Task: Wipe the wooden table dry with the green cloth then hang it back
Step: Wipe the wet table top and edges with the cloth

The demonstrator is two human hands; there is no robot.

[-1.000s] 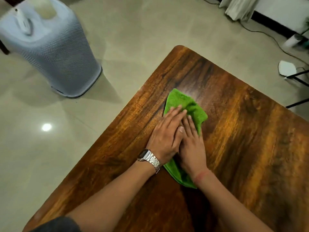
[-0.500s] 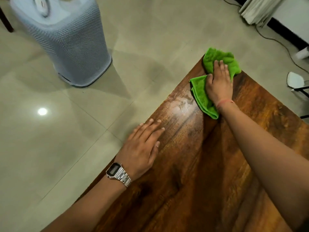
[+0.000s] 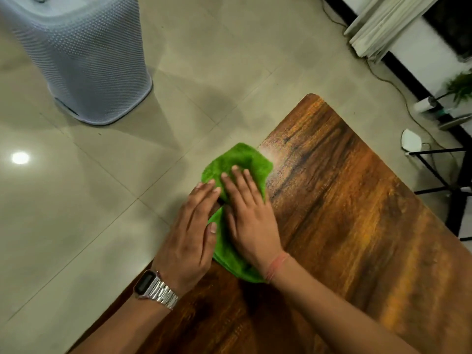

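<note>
Pressing the crumpled green microfibre cloth [image 3: 237, 162] at the left edge of the brown wooden table [image 3: 357, 213], my left hand [image 3: 190, 238] and right hand [image 3: 249, 213] lie flat, fingers straight and close together; wiping looks underway, hanging remains.

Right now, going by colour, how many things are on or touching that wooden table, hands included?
Green: 1, the green cloth, hanging partly past the edge of the wooden table.
Silver: 1, the wristwatch on the left wrist.
Red: 1, the thread band on the right wrist.
Bare hands: 2, left hand and right hand, both pressing flat on the cloth.
Total: 5
</note>
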